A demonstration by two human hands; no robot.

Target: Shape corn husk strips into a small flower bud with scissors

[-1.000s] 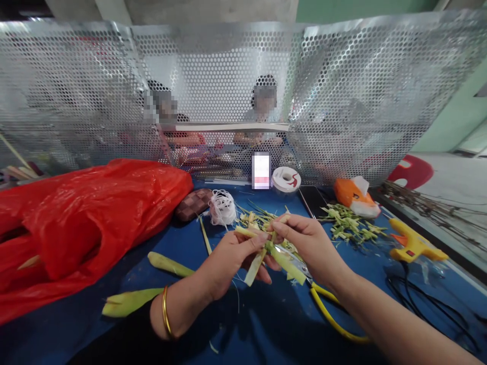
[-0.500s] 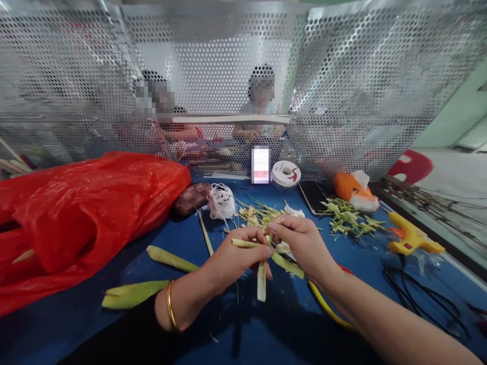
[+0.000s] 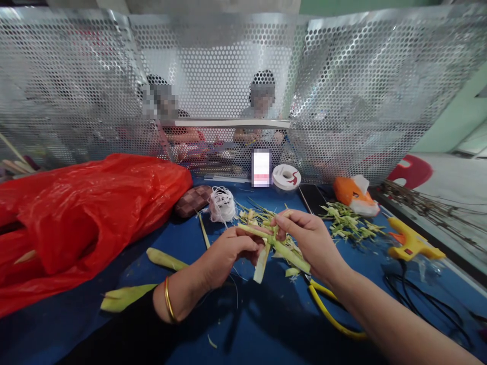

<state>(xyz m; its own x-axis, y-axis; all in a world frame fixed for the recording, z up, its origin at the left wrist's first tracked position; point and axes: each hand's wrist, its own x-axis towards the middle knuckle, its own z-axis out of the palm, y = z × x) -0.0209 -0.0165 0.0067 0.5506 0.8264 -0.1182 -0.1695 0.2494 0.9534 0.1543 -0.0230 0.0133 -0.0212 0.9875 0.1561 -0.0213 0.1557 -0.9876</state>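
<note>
Several pale green leaf strips [image 3: 291, 255] cross each other in front of me, between my two hands. My left hand [image 3: 232, 253], with a gold bangle at the wrist, pinches them near the crossing; one strip end hangs down below its fingers. My right hand [image 3: 310, 235] has its thumb and fingers closed on a thin strip at the upper right of the crossing. Under the right forearm lies a yellow-handled cutting tool [image 3: 327, 314], its jaws partly hidden. Cut leaf scraps [image 3: 251, 218] are scattered behind the hands.
Two broad leaf pieces [image 3: 125, 299] lie left on the blue table [image 3: 236, 334]. A red plastic bag [image 3: 91, 213], white string [image 3: 222, 204], a ribbon spool [image 3: 286, 177], a phone [image 3: 312, 198], a tissue pack [image 3: 357, 195] and a yellow glue gun [image 3: 414, 241] surround the work. People sit behind a perforated screen [image 3: 213, 61].
The crossed strips have turned, and a wide strip now points to the lower right. My left thumb has drawn back from the crossing. More of the yellow-handled tool shows.
</note>
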